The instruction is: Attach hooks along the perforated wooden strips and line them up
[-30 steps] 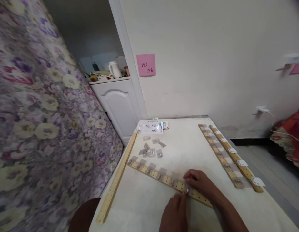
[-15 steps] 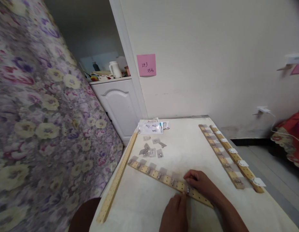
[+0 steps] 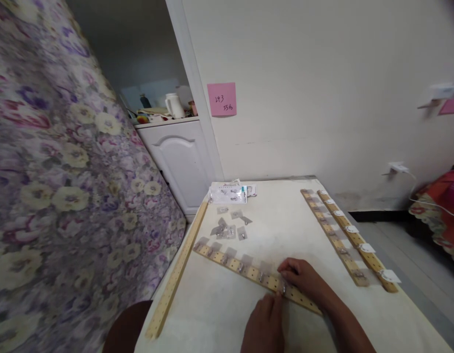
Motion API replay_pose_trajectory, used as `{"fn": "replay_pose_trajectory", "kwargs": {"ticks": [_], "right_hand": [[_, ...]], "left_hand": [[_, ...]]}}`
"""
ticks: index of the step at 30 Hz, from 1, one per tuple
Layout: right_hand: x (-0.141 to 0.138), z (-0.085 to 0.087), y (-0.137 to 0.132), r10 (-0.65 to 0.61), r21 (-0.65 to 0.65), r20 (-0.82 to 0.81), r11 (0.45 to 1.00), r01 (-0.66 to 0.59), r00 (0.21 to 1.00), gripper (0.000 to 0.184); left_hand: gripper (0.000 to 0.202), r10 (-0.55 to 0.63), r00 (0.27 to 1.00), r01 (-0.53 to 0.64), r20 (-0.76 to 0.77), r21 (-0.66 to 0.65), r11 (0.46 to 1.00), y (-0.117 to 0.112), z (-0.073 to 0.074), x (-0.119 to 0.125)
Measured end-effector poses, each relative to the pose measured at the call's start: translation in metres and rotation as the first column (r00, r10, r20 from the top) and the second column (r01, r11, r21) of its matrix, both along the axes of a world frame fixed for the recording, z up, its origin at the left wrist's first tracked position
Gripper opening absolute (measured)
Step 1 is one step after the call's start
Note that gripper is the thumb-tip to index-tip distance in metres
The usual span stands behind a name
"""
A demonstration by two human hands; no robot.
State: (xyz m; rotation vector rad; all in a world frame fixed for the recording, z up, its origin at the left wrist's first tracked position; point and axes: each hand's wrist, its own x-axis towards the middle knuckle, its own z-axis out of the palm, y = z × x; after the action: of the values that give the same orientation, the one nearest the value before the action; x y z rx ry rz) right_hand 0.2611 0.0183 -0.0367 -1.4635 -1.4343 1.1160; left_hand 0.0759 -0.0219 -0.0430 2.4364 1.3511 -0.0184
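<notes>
A narrow wooden strip (image 3: 253,272) with rows of holes lies slantwise on the table, bearing several small silver earrings (image 3: 241,267) on clear plastic cards. My left hand (image 3: 264,321) comes from the near side, its fingers pressed together and the tips against the strip's near edge, beside the rightmost earring (image 3: 283,289). Just across the strip, my right hand (image 3: 303,277) is closed with curled fingers by that same earring. What sits between its fingertips is too small to make out. The right forearm passes over the strip's right end.
Loose carded earrings (image 3: 231,231) and a packet (image 3: 227,193) lie toward the back left. Another holed strip (image 3: 177,269) runs along the left edge. On the right, one strip (image 3: 333,235) carries clear cards and another (image 3: 355,239) white cards. A floral curtain (image 3: 65,186) hangs at left.
Both hands keep nearly the same place at the rightmost earring. The whole view has shifted very slightly; nothing else has visibly moved.
</notes>
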Motion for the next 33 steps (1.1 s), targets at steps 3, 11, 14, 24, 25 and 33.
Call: {"fn": "replay_pose_trajectory", "kwargs": {"ticks": [3,11,14,24,25,33], "right_hand": [[-0.001,0.004,-0.002,0.0,0.013,0.036,1.0,0.0,0.999,0.014],[0.0,0.01,-0.005,-0.009,0.037,0.118,0.999,0.005,0.993,0.014],[0.003,0.008,-0.007,0.016,0.02,0.085,1.0,-0.017,0.996,0.017],[0.006,0.004,-0.009,0.073,-0.027,-0.026,0.997,-0.074,0.997,0.031],[0.005,0.004,-0.009,0.071,-0.028,-0.021,0.997,-0.072,0.997,0.031],[0.004,0.0,-0.008,0.066,-0.021,-0.015,0.998,-0.067,0.998,0.031]], "left_hand": [[0.06,-0.005,1.0,0.005,0.021,-0.007,1.0,0.0,0.0,-0.001],[0.058,-0.008,0.999,0.009,0.048,-0.02,1.0,0.0,0.006,-0.002],[0.057,-0.007,0.999,0.009,0.045,-0.039,0.999,-0.001,0.011,-0.001],[0.055,0.025,0.998,-0.023,0.053,-0.042,0.999,0.0,0.009,0.0],[0.055,0.022,0.998,-0.02,0.053,-0.04,0.999,0.0,0.008,0.0],[0.057,0.0,1.0,0.0,0.017,-0.005,1.0,-0.001,0.008,-0.001]]}}
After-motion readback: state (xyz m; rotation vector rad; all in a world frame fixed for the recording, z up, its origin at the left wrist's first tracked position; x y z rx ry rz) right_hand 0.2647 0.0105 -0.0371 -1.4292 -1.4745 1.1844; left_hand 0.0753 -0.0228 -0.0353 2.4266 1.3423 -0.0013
